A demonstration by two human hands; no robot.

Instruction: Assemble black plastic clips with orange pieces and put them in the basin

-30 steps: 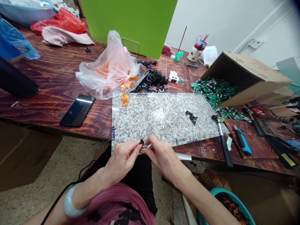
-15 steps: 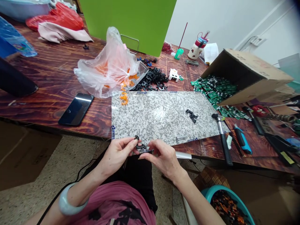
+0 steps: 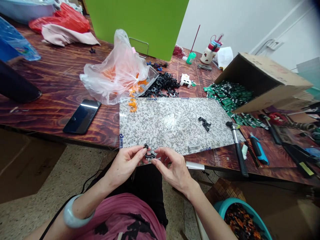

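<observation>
Head view: small black plastic clip [image 3: 150, 155] is held just over the near edge of the speckled board [image 3: 175, 126]. Left hand [image 3: 125, 165] has its grip closed on it, pinching between thumb and forefinger; right hand [image 3: 175, 169] curls just beside it, contact unclear. Judged light, stiff and easily dropped; safest taken by its curved body.

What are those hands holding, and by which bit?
The left hand pinches a small black plastic piece by its curved middle, between thumb and fingertips. The right hand is close beside it; I cannot tell if it touches.
</observation>
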